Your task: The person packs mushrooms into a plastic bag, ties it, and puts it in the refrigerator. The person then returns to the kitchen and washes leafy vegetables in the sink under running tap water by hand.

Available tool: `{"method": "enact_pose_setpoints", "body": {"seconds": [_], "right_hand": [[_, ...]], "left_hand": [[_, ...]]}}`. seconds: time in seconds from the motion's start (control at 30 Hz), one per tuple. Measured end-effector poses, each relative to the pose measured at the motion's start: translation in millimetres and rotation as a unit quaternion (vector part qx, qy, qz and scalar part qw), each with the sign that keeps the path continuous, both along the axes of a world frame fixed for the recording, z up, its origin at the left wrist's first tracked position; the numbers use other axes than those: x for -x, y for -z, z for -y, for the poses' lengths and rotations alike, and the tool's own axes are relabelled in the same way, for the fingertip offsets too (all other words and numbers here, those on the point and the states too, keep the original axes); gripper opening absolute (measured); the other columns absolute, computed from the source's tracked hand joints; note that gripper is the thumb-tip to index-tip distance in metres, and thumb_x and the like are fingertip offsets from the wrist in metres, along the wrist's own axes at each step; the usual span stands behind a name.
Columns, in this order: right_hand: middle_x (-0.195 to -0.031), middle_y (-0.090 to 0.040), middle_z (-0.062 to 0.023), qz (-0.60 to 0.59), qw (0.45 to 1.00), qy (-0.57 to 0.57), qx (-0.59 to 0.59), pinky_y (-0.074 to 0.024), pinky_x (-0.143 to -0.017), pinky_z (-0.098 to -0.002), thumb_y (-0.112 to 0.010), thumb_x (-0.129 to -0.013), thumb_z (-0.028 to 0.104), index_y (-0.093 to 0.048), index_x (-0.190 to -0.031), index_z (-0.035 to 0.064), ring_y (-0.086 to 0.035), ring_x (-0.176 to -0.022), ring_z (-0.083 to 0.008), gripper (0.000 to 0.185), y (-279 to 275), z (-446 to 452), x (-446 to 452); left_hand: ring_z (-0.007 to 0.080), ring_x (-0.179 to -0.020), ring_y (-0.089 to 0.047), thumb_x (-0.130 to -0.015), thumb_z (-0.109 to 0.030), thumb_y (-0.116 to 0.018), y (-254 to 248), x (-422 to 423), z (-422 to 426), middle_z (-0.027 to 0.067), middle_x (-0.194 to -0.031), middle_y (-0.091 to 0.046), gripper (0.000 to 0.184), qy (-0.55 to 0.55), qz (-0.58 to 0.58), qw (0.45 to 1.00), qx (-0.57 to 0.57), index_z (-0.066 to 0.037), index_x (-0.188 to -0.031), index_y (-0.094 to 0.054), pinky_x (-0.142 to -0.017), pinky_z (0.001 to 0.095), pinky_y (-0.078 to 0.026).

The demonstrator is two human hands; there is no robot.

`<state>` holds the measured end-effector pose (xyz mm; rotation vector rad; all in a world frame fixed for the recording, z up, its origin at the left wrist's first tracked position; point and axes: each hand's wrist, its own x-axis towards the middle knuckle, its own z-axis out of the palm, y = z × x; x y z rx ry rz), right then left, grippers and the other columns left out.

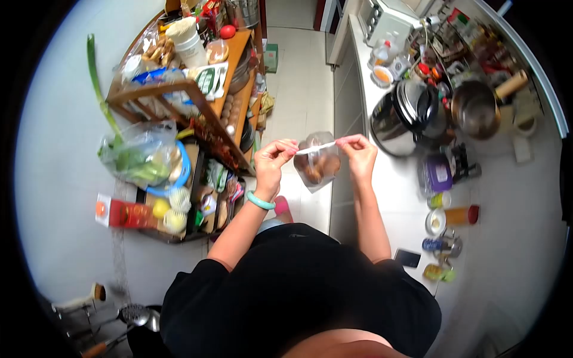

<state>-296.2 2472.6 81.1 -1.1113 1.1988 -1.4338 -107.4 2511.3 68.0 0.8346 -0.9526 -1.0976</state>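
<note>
A clear plastic bag hangs in front of me above the floor. Inside it are several brown, rounded pieces, whose kind I cannot make out. My left hand, below which a pale green bangle circles the wrist, pinches the left end of the bag's whitish top edge. At the right end of that edge, the fingertips of my right hand are closed. The top edge is stretched between both hands, tilted slightly up to the right.
On the left stands a wooden shelf with food packages and eggs. Bagged greens and a red carton are nearer me. The right counter carries a black-and-silver cooker, a pot, jars and a phone.
</note>
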Motion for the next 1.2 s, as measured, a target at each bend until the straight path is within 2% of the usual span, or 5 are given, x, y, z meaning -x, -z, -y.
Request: {"method": "enact_pose_setpoints", "body": {"seconds": [0.3,0.7,0.83,1.03,1.2], "right_hand": [[-0.080,-0.065,-0.0130,0.029,0.987,-0.112,0.114,-0.0524,-0.072,-0.0283,-0.054,-0.078,-0.009,-0.063,-0.080,-0.0063,-0.063,-0.076,-0.0177,0.009,-54.5,196.9,-19.6],[-0.086,-0.061,-0.0086,-0.113,0.949,-0.167,0.241,-0.0462,-0.074,-0.0267,-0.061,-0.065,-0.006,-0.068,-0.071,-0.0001,-0.057,-0.079,-0.0154,0.011,-75.1,534.2,-14.6],[-0.097,-0.060,-0.0076,-0.068,0.950,-0.232,0.196,-0.0448,-0.079,-0.0263,-0.061,-0.066,-0.006,-0.064,-0.100,0.0002,-0.055,-0.087,-0.0131,0.035,-83.5,642.2,-14.2],[-0.128,-0.044,-0.0118,-0.203,0.919,-0.273,0.199,-0.0278,-0.103,-0.0362,-0.082,-0.050,0.031,-0.034,-0.135,0.0125,-0.036,-0.125,-0.0232,0.100,-31.1,802.4,1.7],[-0.132,-0.037,-0.0105,0.011,0.939,-0.331,0.089,-0.0273,-0.102,-0.0357,-0.077,-0.039,0.063,-0.026,-0.137,0.0061,-0.035,-0.124,-0.0254,0.125,-15.5,920.2,-7.2]], "left_hand": [[0.0069,-0.057,-0.055,-0.082,-0.001,-0.059,-51.3,7.9,247.8,0.0051,-0.066,-0.060,0.008,0.102,0.040,0.994,0.014,0.001,-0.087,-0.053,-0.050,0.0182,-0.043],[0.0114,-0.062,-0.058,-0.077,0.006,-0.062,-54.8,20.4,547.9,0.0072,-0.069,-0.059,0.002,0.144,0.041,0.988,-0.019,0.006,-0.079,-0.061,-0.057,0.0193,-0.047],[0.0112,-0.063,-0.059,-0.076,0.007,-0.061,-68.7,20.8,647.9,0.0065,-0.076,-0.059,0.003,0.078,0.144,0.986,0.043,0.009,-0.079,-0.061,-0.058,0.0211,-0.047],[0.0087,-0.059,-0.057,-0.078,0.002,-0.062,-90.8,12.1,810.9,0.0052,-0.069,-0.060,0.003,0.062,0.159,0.984,0.045,0.005,-0.077,-0.062,-0.054,0.0190,-0.043],[0.0058,-0.063,-0.054,-0.080,-0.001,-0.060,-100.3,10.2,945.9,0.0021,-0.069,-0.059,0.005,0.193,0.095,0.973,0.082,0.004,-0.081,-0.060,-0.056,0.0186,-0.042]]}}
